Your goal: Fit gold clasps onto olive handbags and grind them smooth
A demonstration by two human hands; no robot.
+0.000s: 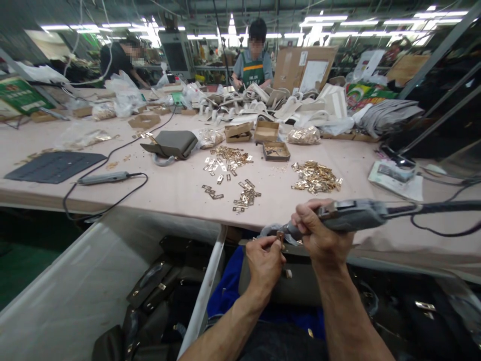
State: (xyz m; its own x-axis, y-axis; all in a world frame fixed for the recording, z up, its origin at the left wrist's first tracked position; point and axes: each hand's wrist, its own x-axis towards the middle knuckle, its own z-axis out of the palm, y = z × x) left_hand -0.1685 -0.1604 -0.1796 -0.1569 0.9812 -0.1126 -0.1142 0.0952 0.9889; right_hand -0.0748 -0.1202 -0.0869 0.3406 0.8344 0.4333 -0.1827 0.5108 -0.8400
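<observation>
Right hand, right of centre in the lower half of the frame: fingers wrapped firmly around a grey power tool, its body lying nearly level and its tip pointing left. Left hand, lower centre: thumb and fingers pinched together on a small metal plate, which sits at the tool's tip; whether the two touch cannot be determined. An olive bag lies below both hands at lower centre. The worktop spans the middle of the frame. On it, a heap of gold-coloured fittings lies right of centre, and a loose group of metal plates at centre. A second grey tool rests at left, just beside a dark flat panel. An open box stands near the centre. At lower left, a white bin contains further olive bags. A co-worker in a green apron is at upper centre.
</observation>
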